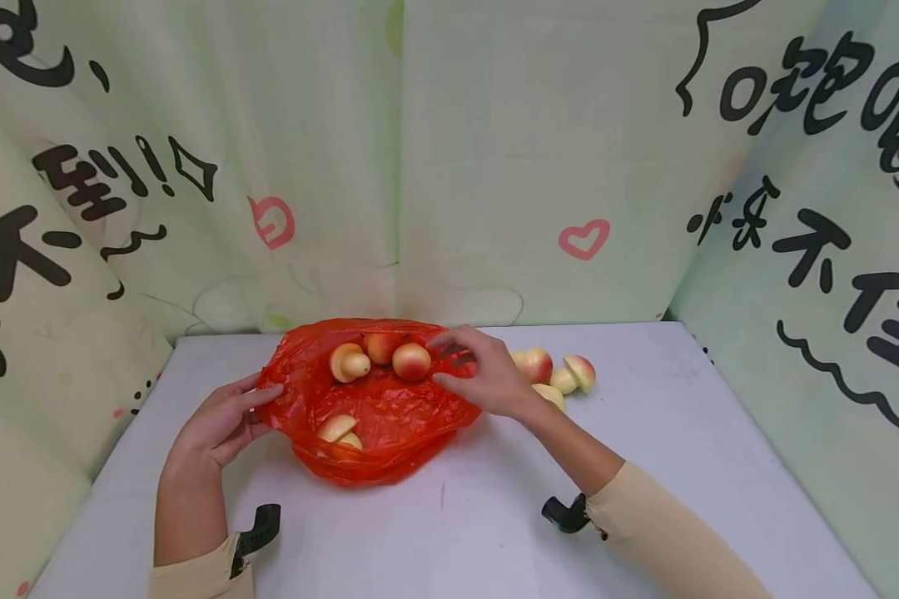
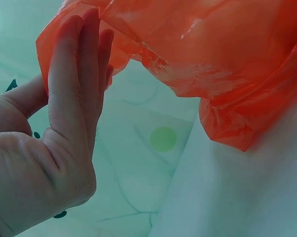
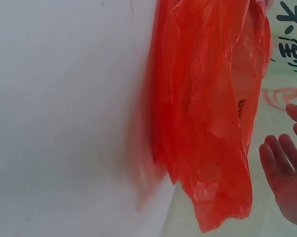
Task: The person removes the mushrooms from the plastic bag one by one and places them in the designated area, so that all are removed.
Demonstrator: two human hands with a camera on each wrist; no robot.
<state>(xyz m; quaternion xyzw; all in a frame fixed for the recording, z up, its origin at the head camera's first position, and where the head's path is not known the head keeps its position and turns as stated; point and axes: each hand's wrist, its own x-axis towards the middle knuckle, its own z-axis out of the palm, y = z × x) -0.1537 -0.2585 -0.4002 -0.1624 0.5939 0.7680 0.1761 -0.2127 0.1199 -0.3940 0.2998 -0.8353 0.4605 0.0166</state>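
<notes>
A red plastic bag lies spread on the table with its mouth facing up. Inside it are several mushroom-shaped pieces with red and cream caps, and pale ones lower down. The left hand pinches the bag's left edge between thumb and fingers; in the left wrist view the hand has its fingers long against the red film. Over the bag's right edge is the right hand, fingers spread and holding nothing. The right wrist view shows this hand beside the bag.
Several more mushroom-shaped pieces lie on the white table to the right of the bag, partly behind the right hand. A pale green curtain with black writing and pink hearts surrounds the table's back and sides.
</notes>
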